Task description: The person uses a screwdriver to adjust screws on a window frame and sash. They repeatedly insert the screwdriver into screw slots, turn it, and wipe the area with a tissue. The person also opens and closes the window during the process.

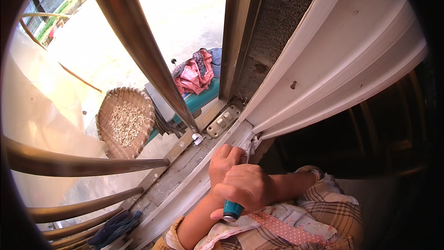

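Observation:
My right hand (pixel 245 187) is closed around the teal handle (pixel 232 209) of a screwdriver, whose butt end sticks out below the fist. A thin metal shaft (pixel 250 151) shows beyond the knuckles, pointing at the lower corner of the white wooden frame (pixel 286 95). Just ahead, my left hand (pixel 225 162) is also closed, pressed against the right and wrapped about the tool's front part; its exact hold is partly hidden. Bits of chipped white material (pixel 255 142) lie at that corner, where the shaft's tip cannot be made out.
Metal window bars (pixel 134 32) rise along the sill (pixel 175 171). A switch plate (pixel 224 121) lies on the sill by the frame. Outside are a round woven tray (pixel 104 115) with pale pieces and pink cloth (pixel 194 76) on something teal. Dark cloth (pixel 113 228) hangs at lower left.

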The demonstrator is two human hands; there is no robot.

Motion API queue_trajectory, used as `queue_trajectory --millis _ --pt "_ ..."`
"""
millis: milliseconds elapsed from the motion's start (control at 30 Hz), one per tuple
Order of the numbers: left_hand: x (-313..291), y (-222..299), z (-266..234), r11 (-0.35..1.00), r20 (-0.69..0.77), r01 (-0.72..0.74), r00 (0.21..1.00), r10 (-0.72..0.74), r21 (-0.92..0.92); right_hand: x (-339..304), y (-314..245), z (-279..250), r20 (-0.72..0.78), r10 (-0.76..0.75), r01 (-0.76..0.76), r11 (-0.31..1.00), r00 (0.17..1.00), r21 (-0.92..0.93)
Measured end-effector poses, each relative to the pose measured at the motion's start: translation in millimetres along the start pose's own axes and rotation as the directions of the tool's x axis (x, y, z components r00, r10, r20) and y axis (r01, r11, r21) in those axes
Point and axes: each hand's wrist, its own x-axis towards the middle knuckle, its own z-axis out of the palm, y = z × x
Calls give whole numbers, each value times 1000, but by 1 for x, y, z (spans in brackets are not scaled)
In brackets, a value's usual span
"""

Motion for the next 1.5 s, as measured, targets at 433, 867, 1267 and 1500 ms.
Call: queue_trajectory --millis 433,867,1267,1500 --pt "-5 8 1 910 -46 223 966 -254 -350 17 26 -14 61 -40 48 991 997 -121" --pt "2 16 -9 987 -29 136 990 -139 -89 11 25 -6 16 -19 20 998 1000 -52" --pt "5 8 -5 970 -25 207 977 -212 -129 24 22 -3 28 183 -183 983 983 13" --pt "4 13 -9 951 7 283 959 -284 -122 26 18 2 41 135 -135 991 990 0"
